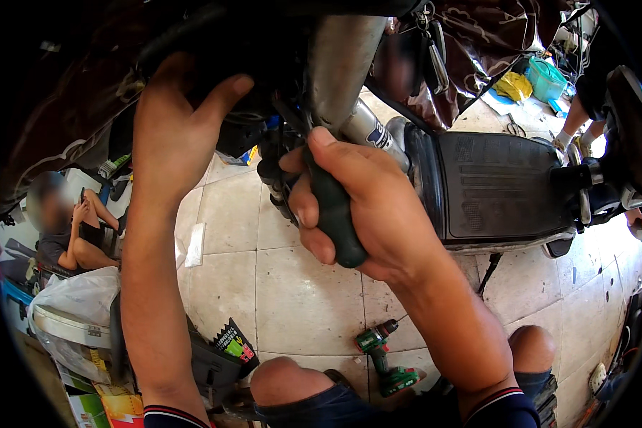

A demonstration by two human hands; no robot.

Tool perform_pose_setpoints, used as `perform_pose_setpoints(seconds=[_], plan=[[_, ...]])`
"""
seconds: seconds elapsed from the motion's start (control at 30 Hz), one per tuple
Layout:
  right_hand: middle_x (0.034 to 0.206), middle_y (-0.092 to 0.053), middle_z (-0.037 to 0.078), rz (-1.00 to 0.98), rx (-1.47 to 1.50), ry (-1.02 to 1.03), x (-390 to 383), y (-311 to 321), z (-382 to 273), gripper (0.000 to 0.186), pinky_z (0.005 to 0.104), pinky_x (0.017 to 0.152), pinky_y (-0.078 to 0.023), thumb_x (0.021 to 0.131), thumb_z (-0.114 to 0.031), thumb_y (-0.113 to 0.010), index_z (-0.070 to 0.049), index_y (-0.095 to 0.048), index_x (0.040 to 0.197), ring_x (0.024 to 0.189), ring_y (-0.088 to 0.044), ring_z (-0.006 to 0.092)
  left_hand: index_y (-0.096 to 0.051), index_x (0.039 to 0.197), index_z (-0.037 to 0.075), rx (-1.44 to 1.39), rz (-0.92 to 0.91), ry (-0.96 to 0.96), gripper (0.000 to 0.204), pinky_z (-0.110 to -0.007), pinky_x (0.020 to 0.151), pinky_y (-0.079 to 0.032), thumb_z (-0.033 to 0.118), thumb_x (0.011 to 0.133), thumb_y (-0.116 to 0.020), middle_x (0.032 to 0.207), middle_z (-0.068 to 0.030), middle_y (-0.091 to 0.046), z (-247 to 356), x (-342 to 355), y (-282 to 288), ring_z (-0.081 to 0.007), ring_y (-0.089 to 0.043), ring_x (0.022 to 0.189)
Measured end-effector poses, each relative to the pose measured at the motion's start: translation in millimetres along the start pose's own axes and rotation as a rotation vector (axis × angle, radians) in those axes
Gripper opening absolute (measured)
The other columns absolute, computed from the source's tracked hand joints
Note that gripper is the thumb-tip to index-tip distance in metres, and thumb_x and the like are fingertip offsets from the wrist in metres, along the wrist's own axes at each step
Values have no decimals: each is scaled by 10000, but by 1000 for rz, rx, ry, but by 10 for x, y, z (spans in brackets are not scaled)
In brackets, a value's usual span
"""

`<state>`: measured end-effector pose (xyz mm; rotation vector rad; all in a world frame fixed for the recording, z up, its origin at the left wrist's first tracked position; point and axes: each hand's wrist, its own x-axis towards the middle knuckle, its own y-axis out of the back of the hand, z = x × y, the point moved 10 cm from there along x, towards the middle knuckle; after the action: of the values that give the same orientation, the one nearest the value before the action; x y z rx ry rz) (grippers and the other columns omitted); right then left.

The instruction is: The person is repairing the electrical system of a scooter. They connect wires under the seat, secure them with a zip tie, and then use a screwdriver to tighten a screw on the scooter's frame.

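Observation:
My right hand (371, 196) is closed around the dark green handle (333, 214) of a hand tool. Its thumb lies along the top, and the dark working end points up into shadow beside a scooter's grey steering tube (342, 68). My left hand (175, 128) reaches up into the dark space left of that tube. Its thumb sticks out to the right, while the other fingers disappear in shadow, so I cannot see what they touch. Dark cables and fittings (274, 171) hang between my hands. The scooter's black footboard (503, 185) stretches away to the right.
A green cordless drill (381, 357) lies on the tiled floor (292, 299) by my knees. At left, a person (71, 228) sits holding a phone, behind a plastic-wrapped case (75, 321). Another person's legs (581, 125) show at far right, near a teal container (546, 78).

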<state>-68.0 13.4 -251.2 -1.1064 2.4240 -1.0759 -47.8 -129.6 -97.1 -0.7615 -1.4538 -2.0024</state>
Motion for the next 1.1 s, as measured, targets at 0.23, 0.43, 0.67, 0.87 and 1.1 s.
perform_pose_setpoints(seconds=[0.23,0.43,0.67,0.87,1.1], plan=[[693,-627,99,4,27,114,154,21,49,448,340,451,-435,1124,-382,-545,61,-606,1100,449,-558,199,-701,1033,-62,52,7,35,476,-390,788,-553,358,877,-860,927,-205,-758,-46,8,-22,-315,-735,839],[700,-622,86,122,-198,150,-111,12,45,460,289,432,-425,1135,-392,-522,56,-616,1176,455,-555,167,-715,1057,-40,112,45,36,471,-399,805,-561,367,867,-859,969,-209,-773,-62,-42,-2,-347,-749,869],[730,-635,90,101,-95,302,206,-140,-175,447,303,433,-420,1131,-385,-532,57,-599,1148,474,-562,191,-689,1066,-42,99,63,-12,453,-349,775,-553,347,900,-850,944,-190,-767,-10,-46,20,-241,-737,838],[723,-631,99,173,-315,153,-269,-27,111,468,310,463,-457,1127,-400,-538,53,-613,1213,486,-574,183,-685,1100,-21,114,93,-5,506,-377,768,-561,400,884,-863,979,-190,-772,-23,-100,36,-302,-754,848],[850,-703,69,124,-577,251,-539,352,173,347,257,669,-524,1077,-245,-681,58,-660,1244,754,-657,102,-696,1174,-20,240,186,-61,561,-448,789,-579,443,891,-837,1037,-224,-759,28,-140,-6,-410,-749,905]])
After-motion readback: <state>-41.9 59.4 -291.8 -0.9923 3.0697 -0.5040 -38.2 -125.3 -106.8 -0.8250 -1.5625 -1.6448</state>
